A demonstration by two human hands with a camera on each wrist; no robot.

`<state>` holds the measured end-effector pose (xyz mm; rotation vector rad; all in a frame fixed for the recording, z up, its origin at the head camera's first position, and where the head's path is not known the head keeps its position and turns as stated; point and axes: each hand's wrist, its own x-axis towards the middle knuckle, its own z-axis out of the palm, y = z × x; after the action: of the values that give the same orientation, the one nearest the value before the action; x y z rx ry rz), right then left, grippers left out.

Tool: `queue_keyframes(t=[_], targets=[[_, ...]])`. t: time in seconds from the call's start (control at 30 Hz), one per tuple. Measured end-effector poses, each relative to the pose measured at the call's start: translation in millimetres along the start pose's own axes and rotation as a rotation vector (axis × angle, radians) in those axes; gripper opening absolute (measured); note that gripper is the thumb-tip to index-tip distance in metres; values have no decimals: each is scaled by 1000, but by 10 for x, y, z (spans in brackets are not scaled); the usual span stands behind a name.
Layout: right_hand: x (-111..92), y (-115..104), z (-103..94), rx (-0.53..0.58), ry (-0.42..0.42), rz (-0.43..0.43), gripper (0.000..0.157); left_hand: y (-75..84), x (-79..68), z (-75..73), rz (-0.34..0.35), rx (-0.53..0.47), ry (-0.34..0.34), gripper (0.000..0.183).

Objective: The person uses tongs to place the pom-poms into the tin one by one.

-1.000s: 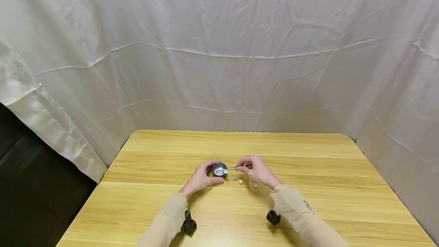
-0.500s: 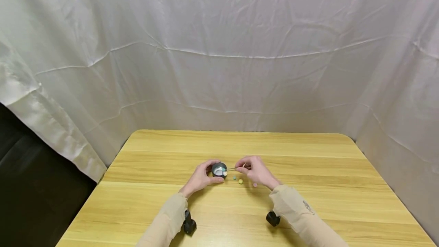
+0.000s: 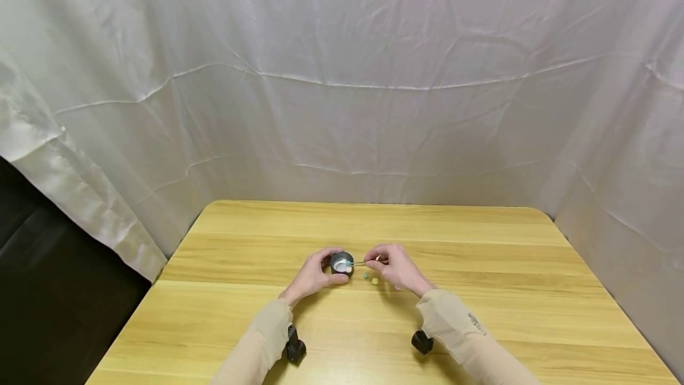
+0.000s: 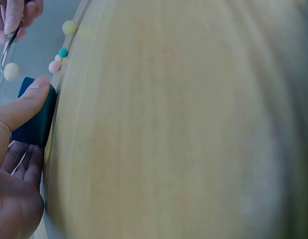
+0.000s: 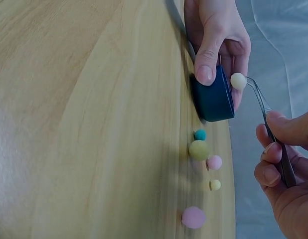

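My left hand [image 3: 314, 276] grips a small dark round bowl [image 5: 214, 99] on the table, thumb on the near side and fingers around the far side. Its inside looks silvery in the head view, with a bit of teal showing in it. Between the thumb and fingers of my right hand [image 3: 399, 267] is a pair of bent-tip tweezers [image 5: 286, 172]. At their tips sits a cream pompom [image 5: 238, 81], which overlaps the bowl's right inner side in the head view and appears just beyond its rim in the right wrist view.
Right of the bowl lie several loose pompoms: a teal one [image 5: 200, 134], a yellow one [image 5: 199, 150], a small pink one [image 5: 214, 162], a small pale yellow one [image 5: 215, 184] and a larger pink one [image 5: 193, 217]. A pale curtain [image 3: 342, 106] hangs behind the wooden table [image 3: 240, 224].
My right hand has shifted slightly left, bringing the tweezers and cream pompom a little further over the bowl. My left hand keeps its hold on the bowl.
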<state>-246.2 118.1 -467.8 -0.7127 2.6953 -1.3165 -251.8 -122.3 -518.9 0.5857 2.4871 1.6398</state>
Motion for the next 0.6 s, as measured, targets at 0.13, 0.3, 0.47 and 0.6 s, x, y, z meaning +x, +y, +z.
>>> queue_keyframes(t=[0.13,0.3,0.47,0.6], targets=[[6,-8,21,2,14,11,11,-3,0,1,-1,-1,-2,66],[16,-24,38,7,38,53,11,-17,5,8,-3,6,-2,66],[54,-26,56,-4,83,92,11,-9,10,8,-2,0,1,66],[89,-19,83,-9,95,101,9,-5,7,8,-8,1,0,67]])
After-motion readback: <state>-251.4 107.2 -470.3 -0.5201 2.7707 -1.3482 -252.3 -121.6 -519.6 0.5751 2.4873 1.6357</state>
